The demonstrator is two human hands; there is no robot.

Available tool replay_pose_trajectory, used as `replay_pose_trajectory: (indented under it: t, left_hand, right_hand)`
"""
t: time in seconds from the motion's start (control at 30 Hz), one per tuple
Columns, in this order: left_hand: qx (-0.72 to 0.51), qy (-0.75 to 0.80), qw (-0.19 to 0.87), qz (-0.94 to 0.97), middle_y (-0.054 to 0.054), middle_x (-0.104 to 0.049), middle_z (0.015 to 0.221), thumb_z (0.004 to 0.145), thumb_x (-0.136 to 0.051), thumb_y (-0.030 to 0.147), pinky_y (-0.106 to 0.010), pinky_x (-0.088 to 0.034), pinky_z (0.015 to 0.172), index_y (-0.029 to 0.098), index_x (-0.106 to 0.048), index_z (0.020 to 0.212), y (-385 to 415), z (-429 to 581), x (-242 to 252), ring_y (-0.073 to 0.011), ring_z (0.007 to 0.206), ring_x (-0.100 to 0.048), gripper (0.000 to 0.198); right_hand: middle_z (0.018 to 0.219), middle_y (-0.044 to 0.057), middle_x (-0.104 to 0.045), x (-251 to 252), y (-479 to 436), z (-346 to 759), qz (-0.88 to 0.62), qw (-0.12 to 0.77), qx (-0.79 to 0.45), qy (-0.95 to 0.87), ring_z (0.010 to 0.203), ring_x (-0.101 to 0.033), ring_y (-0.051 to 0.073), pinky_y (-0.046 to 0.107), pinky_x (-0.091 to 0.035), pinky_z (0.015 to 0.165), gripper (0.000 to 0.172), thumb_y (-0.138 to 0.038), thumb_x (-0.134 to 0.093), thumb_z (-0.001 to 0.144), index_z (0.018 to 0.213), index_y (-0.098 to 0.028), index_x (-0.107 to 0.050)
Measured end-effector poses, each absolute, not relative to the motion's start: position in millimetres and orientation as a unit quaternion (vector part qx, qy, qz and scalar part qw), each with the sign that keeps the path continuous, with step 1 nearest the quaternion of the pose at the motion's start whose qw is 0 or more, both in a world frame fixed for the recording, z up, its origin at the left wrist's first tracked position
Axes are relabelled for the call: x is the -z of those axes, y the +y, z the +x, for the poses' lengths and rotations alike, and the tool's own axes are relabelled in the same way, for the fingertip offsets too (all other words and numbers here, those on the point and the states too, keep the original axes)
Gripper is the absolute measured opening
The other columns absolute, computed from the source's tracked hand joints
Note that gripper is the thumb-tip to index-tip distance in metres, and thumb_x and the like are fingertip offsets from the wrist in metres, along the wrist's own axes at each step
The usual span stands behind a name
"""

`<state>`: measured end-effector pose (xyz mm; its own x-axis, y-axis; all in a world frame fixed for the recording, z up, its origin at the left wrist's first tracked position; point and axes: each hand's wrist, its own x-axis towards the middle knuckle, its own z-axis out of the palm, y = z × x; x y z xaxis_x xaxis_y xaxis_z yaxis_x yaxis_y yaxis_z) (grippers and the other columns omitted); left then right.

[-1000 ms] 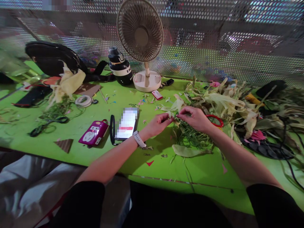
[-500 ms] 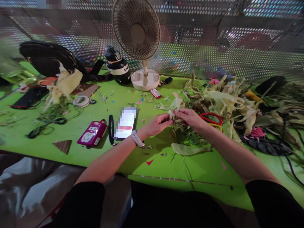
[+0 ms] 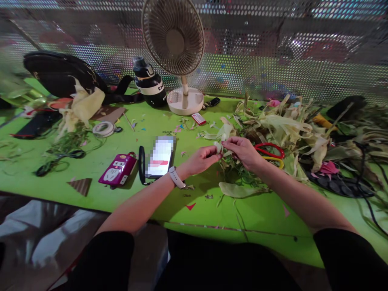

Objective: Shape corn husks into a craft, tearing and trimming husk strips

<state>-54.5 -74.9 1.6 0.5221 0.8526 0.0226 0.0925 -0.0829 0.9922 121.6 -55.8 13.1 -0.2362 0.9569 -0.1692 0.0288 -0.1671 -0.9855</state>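
My left hand [image 3: 203,159] is closed in a pinch on a small pale strip of corn husk [image 3: 218,147]. Close beside it, my right hand [image 3: 241,151] has thumb and forefinger pressed together at the same piece, fingertips almost touching the left ones. Dried husks and green strands [image 3: 242,173] lie under and behind the hands. Red-handled scissors [image 3: 274,150] rest by my right wrist, partly hidden by the husk pile [image 3: 281,125]. A single flat husk leaf [image 3: 239,190] lies nearer to me on the green table [image 3: 206,218].
A phone [image 3: 160,157] and a purple power socket [image 3: 118,170] lie left of my hands. Behind stand a fan [image 3: 185,101] and a black bottle [image 3: 150,87]. A tape roll [image 3: 104,129], a husk bundle [image 3: 85,103] and a black bag [image 3: 63,74] are at left. Perforated metal mesh [image 3: 257,60] borders the back.
My fingertips have drawn slightly apart, showing a little more of the pale husk strip between them. The things on the table stay where they were.
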Motion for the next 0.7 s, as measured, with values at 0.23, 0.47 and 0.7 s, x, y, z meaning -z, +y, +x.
replay_pose_trajectory:
  t: [0.23,0.47,0.7]
  left_hand:
    - [-0.316,0.358,0.568,0.671,0.002,-0.049,0.071,0.086,-0.054,0.030,-0.024,-0.036,0.063,0.014,-0.058,0.080,-76,-54,-4,-0.0093,0.065,-0.042,0.018]
    - [-0.320,0.356,0.565,0.672,0.000,-0.053,0.075,0.084,-0.055,0.031,-0.025,-0.036,0.065,0.014,-0.058,0.081,-74,-55,-1,-0.0104,0.068,-0.046,0.018]
    - [-0.316,0.361,0.573,0.665,0.004,-0.045,0.067,0.085,-0.055,0.031,-0.023,-0.030,0.057,0.014,-0.058,0.079,-75,-57,-5,-0.0073,0.059,-0.036,0.018]
  right_hand:
    - [0.051,-0.007,-0.050,-9,-59,119,-0.464,0.368,-0.643,-0.486,0.039,-0.035,0.003,0.019,-0.020,0.035,0.050,-0.058,-0.083,0.057,0.066,-0.018,-0.055]
    - [0.048,-0.009,-0.046,-7,-59,117,-0.460,0.424,-0.628,-0.463,0.038,-0.033,0.002,0.018,-0.021,0.036,0.045,-0.051,-0.084,0.057,0.067,-0.017,-0.057]
    - [0.051,-0.007,-0.045,2,-55,120,-0.466,0.449,-0.566,-0.510,0.042,-0.034,0.005,0.021,-0.024,0.040,0.039,-0.052,-0.074,0.070,0.068,-0.019,-0.053]
